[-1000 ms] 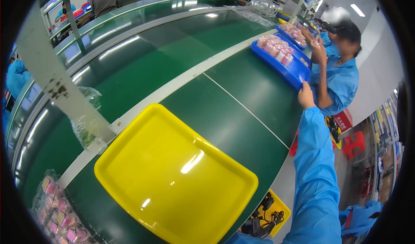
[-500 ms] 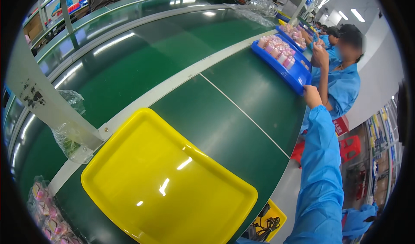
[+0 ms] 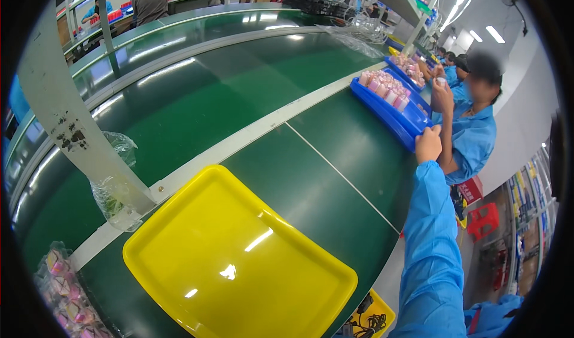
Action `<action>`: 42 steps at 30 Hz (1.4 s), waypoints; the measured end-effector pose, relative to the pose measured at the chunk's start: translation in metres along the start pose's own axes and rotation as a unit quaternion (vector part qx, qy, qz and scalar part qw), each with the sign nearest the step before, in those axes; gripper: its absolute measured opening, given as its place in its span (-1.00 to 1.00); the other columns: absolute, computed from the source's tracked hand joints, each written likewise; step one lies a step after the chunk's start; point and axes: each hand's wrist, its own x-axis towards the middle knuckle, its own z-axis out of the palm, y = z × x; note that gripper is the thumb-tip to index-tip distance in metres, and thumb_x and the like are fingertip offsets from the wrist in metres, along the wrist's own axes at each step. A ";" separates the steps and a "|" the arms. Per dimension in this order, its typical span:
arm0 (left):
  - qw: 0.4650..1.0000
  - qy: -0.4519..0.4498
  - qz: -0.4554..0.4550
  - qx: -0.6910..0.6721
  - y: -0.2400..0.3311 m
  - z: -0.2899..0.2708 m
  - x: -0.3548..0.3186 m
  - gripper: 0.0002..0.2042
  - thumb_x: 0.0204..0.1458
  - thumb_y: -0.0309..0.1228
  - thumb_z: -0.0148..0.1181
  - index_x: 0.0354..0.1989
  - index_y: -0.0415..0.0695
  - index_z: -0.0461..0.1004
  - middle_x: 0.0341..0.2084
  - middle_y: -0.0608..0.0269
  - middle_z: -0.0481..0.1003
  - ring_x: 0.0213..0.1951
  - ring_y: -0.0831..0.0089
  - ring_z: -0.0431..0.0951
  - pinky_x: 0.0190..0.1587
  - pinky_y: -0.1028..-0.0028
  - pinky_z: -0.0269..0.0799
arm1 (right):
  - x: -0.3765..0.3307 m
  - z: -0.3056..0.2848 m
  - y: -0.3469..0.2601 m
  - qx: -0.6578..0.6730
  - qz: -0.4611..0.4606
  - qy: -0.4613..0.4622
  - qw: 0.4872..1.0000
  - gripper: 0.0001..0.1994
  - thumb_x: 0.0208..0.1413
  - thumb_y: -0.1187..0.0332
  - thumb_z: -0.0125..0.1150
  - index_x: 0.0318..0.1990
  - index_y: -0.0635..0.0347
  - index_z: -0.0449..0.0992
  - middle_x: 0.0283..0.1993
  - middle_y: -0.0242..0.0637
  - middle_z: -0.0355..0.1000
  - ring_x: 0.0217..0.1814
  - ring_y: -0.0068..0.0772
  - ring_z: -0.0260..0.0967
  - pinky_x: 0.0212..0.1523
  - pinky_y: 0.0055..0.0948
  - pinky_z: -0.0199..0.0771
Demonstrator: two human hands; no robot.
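taken from the middle of your view, the blue tray [image 3: 412, 121] sits at two o'clock, with pink pieces [image 3: 385, 88] at its far end; your right hand [image 3: 428, 144] has its fingers curled on the tray's near corner, seemingly pinching the rim, though the thumb is unclear; your left hand is out of view, so its fingers cannot be told; the grip looks done, while the tray is not away from the co-worker [image 3: 475, 125] and the pieces remain in it; the yellow tray [image 3: 239, 248] lies well apart at seven o'clock; against half a second ago, your view has shifted, so both trays show lower; the blue one has barely moved against the white line [image 3: 341, 173].
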 end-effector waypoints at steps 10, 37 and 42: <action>1.000 -0.004 -0.002 -0.002 0.003 -0.001 0.006 -0.37 0.16 -0.03 -0.09 0.29 -0.24 0.16 0.27 -0.01 0.18 0.32 0.22 0.15 0.34 0.20 0.00 | 0.023 0.050 0.019 0.440 0.358 -0.096 0.818 -0.52 -0.09 0.09 0.24 -0.17 0.37 0.51 -0.27 0.02 0.51 -0.29 -0.08 0.54 -0.38 -0.36 0.49; 0.998 0.052 0.041 -0.012 0.029 -0.030 -0.057 -0.34 0.11 -0.02 -0.01 0.29 -0.23 0.16 0.27 0.00 0.18 0.32 0.20 0.15 0.33 0.18 0.01 | -0.103 -0.098 -0.033 0.779 0.371 -0.033 0.505 -0.73 0.21 0.36 -0.04 -0.12 0.48 0.33 -0.10 -0.06 0.42 -0.18 -0.14 0.51 -0.16 -0.27 0.68; 0.995 0.084 0.059 -0.009 0.044 -0.054 -0.108 -0.33 0.10 -0.02 0.00 0.29 -0.23 0.16 0.27 0.00 0.18 0.32 0.20 0.15 0.33 0.17 0.02 | -0.179 -0.218 -0.046 0.778 0.397 -0.133 0.469 -0.79 0.15 0.40 -0.05 -0.18 0.41 0.36 -0.16 -0.09 0.45 -0.22 -0.19 0.52 -0.22 -0.33 0.66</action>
